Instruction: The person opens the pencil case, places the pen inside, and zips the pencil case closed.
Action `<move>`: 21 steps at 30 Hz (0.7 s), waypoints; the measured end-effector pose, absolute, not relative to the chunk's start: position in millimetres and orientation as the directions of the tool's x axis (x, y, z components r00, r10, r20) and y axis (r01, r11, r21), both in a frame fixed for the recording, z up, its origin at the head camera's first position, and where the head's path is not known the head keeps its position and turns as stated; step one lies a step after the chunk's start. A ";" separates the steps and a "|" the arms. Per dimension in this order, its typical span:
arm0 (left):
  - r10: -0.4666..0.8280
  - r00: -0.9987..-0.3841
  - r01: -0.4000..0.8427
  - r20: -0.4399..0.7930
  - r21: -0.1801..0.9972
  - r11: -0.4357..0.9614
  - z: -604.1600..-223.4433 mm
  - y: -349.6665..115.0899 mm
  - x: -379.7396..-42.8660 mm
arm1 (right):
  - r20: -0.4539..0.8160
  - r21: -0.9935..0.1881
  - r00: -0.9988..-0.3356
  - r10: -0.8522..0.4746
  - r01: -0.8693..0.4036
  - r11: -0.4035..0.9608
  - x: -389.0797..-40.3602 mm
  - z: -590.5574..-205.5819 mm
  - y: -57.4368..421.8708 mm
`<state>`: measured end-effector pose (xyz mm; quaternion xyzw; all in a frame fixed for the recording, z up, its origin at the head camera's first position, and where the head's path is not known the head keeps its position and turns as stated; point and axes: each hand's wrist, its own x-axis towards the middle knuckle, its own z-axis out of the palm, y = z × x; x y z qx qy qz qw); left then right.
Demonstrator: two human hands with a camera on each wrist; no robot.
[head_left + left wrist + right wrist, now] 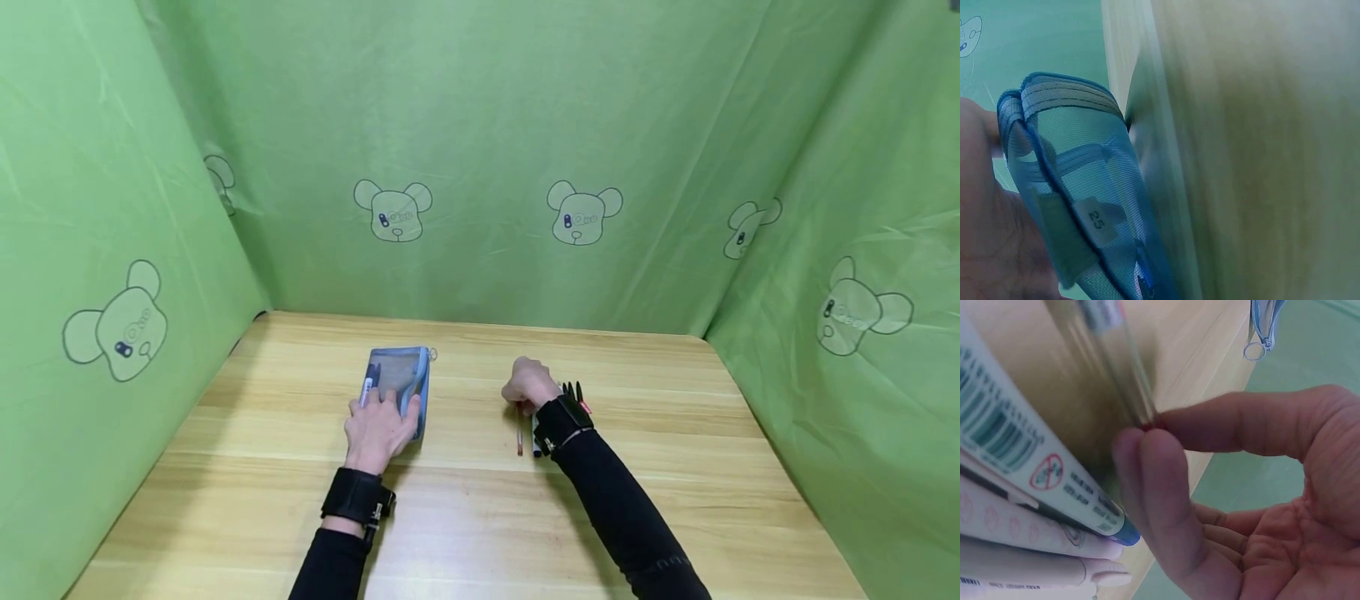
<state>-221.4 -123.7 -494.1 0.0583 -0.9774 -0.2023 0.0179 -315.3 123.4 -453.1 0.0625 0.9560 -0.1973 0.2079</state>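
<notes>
A blue mesh zip pouch lies on the table at left centre, with a marker showing in it. My left hand rests on its near part, fingers spread over the mesh. In the left wrist view the pouch's side and a tag marked 25 face the camera. Right of the pouch, my right hand pinches the end of a slim clear-barrelled pen between thumb and fingertips. Beside that pen, a white marker with a blue end lies alongside several pale pens.
Dark pen tips stick out beyond my right wrist. A zip-pull ring hangs off the pouch's far right corner. Green cloth walls enclose the wooden table at the back and both sides.
</notes>
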 end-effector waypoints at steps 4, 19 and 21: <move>-0.118 -0.993 -0.102 0.017 0.398 0.911 -494.2 -123.6 -221.4 | -0.386 -0.382 -0.922 0.024 0.183 0.906 -315.6 -449.9 124.4; -0.128 -0.992 -0.110 0.017 0.404 0.908 -493.9 -123.2 -221.0 | -0.299 -0.495 -0.954 -0.015 0.142 0.857 -326.7 -446.9 118.0; -0.130 -0.991 -0.111 0.020 0.403 0.908 -493.7 -123.2 -220.9 | -0.287 -0.521 -0.958 -0.022 0.137 0.843 -327.7 -444.3 115.0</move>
